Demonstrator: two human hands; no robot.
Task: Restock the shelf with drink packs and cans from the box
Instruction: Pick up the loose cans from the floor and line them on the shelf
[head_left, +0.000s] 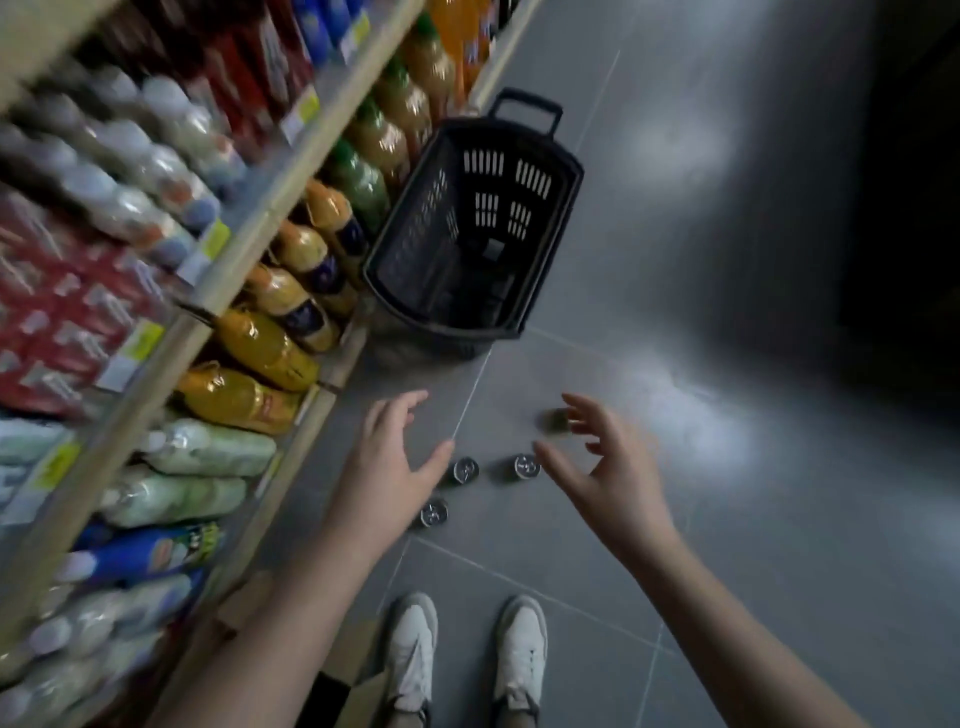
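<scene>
1. The left hand (387, 457) reached down over the grey tiled floor (675, 519), fingers spread apart and holding nothing.
2. The right hand (608, 462) hung beside it, also spread wide and empty, thumb and fingers curved.
3. Three cans stood upright on the floor between the hands: one can (464, 470) just beside the left thumb, a second can (525, 466) near the right thumb, and a third can (434, 513) close to the left wrist.
4. A fourth, darker can (557, 420) sat by the right fingers; blur hid whether they touched.
5. A black basket (550, 218) stood farther along the aisle, against the shelf (228, 270).
6. The shelf on the left carried rows of bottles and red packs.
7. A cardboard box (358, 660) lay by the white shoes (519, 654).
</scene>
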